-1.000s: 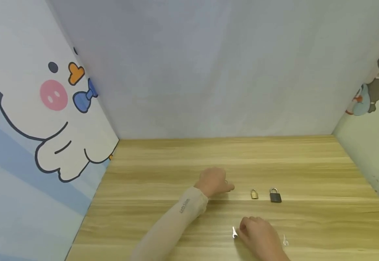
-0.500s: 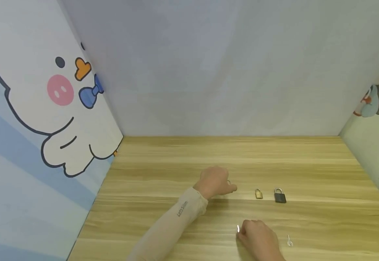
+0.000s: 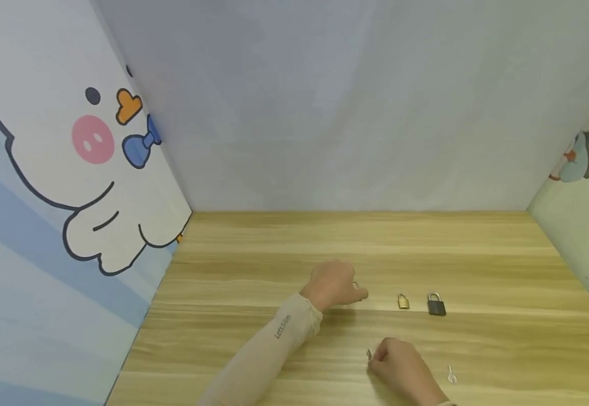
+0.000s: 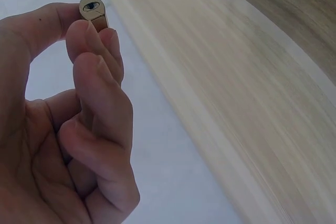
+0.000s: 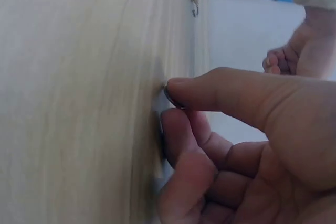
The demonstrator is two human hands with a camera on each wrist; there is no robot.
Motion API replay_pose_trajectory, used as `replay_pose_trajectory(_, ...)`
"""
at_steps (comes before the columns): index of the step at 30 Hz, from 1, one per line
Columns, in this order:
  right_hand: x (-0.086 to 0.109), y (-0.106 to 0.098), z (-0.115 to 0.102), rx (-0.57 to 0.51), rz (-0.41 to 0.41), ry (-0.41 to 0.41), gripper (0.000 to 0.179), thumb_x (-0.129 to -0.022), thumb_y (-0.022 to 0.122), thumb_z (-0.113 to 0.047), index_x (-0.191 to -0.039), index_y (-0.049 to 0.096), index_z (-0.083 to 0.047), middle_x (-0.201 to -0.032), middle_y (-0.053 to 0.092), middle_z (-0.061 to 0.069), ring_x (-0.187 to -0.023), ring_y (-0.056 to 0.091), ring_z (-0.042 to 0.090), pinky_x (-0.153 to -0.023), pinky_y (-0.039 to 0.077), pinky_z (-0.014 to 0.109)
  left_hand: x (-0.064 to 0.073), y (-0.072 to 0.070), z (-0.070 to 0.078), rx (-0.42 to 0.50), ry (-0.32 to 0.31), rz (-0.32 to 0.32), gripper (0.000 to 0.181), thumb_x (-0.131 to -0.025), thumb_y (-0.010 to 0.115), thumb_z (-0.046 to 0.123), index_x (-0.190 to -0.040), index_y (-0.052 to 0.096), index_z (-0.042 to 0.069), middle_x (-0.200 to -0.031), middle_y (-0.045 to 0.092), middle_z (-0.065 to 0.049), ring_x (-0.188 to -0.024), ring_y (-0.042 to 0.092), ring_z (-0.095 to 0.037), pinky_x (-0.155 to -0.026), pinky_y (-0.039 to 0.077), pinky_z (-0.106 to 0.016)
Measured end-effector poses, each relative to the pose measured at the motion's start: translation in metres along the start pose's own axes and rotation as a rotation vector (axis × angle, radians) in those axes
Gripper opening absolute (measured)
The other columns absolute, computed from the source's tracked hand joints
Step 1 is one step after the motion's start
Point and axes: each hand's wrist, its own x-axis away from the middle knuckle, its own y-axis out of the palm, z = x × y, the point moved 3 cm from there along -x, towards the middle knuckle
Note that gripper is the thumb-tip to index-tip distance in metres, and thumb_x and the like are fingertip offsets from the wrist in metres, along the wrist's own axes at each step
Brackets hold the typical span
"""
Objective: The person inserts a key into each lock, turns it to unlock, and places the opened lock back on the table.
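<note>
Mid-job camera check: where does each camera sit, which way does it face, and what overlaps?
Head: worn on the head, facing forward and down at the table; left hand, right hand and left sleeve show.
Left wrist: on that wrist, facing along the palm to the left hand's pinch on a brass lock; no other hand shows.
Right wrist: on that wrist, facing the right hand's pinch on a key-like metal piece; the left hand shows beyond.
Shared: head and right wrist both show both hands.
</note>
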Motion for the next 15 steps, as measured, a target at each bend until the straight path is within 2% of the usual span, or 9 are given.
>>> replay_pose_trajectory(9, -0.0025, -0.0023, 0.0040, -0.321, -0.029, -0.027, 0.012, -0.090, 0.073, -0.015, -0.087, 0.065, -0.006, -0.072, 0.063, 0.002, -0.060, 0.057, 0.017, -0.053, 0.048, 0.026, 0.0015, 0.0007, -0.0036, 0.002, 0.002, -0.001, 0.061, -0.088, 0.068, 0.053, -0.055, 0.030, 0.019, -0.045, 0.016, 0.009, -0.041, 0.011, -0.005, -0.038, 0.014, -0.021)
replay_pose_trajectory(15, -0.0070, 0.0031, -0.0030, -0.539, 0.050, 0.049, 0.013, -0.091, 0.071, -0.015, -0.092, 0.069, -0.002, -0.078, 0.070, 0.008, -0.064, 0.064, 0.021, -0.059, 0.054, 0.029, 0.0026, -0.0012, -0.0056, 0.004, 0.002, 0.010, 0.060, -0.087, 0.068, 0.053, -0.055, 0.030, 0.019, -0.047, 0.015, 0.009, -0.043, 0.010, -0.005, -0.039, 0.014, -0.022)
